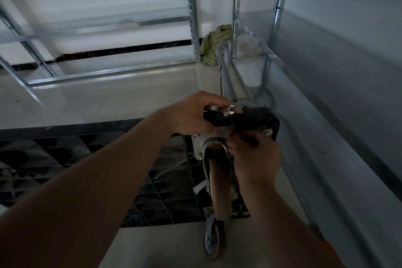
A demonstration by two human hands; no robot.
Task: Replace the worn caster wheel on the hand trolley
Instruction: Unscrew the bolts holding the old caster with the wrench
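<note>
The hand trolley lies on its side with the black ribbed underside of its deck (87, 159) facing me. A caster with a worn brown wheel (219, 185) is bolted at the deck's corner through a silver mounting plate (199, 143). My left hand (191, 115) grips a metal wrench (221, 110) laid across the deck's upper edge above the caster. My right hand (254, 156) has its fingers curled at the right side of the plate; what they pinch is hidden. A second caster (212, 243) sits lower, near the floor.
The trolley's folded handle (226, 72) reaches away over the pale tiled floor. Bare metal shelving frames (191, 17) stand behind and to the left. A green bag (214, 45) and a clear plastic bag (248, 45) lie by the uprights. A grey panel (337, 72) runs along the right.
</note>
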